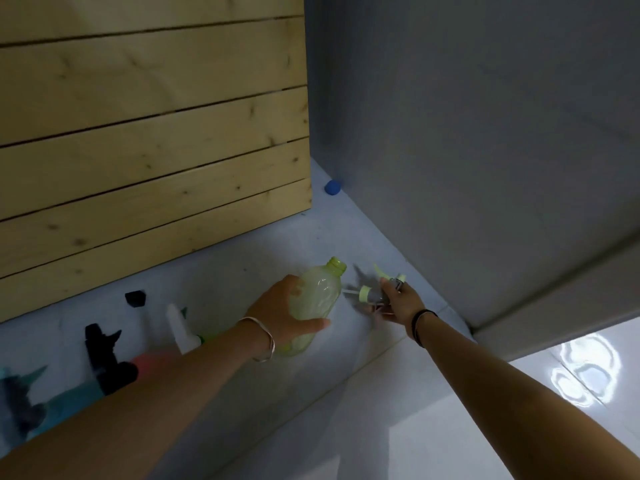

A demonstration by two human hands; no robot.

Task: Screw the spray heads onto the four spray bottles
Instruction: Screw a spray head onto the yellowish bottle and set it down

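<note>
My left hand point(284, 315) grips a pale green translucent spray bottle point(317, 299), tilted with its open neck pointing up and right. Just right of the neck, my right hand point(398, 301) holds a pale green spray head point(375, 289) with its collar and dip tube pointing toward the bottle. The head and the neck are apart. To the left on the pale surface lie a pink bottle point(152, 362) with a white spray head point(178, 327), a teal bottle point(74, 398) with a black head point(104, 355), and another bottle with a dark head point(19, 403) at the left edge.
A wooden slat panel point(149, 140) stands behind the bottles. A grey wall point(467, 150) closes the right side. A small black piece point(135, 298) lies near the panel. A blue object point(333, 187) sits in the corner. Glossy white floor point(571, 382) shows lower right.
</note>
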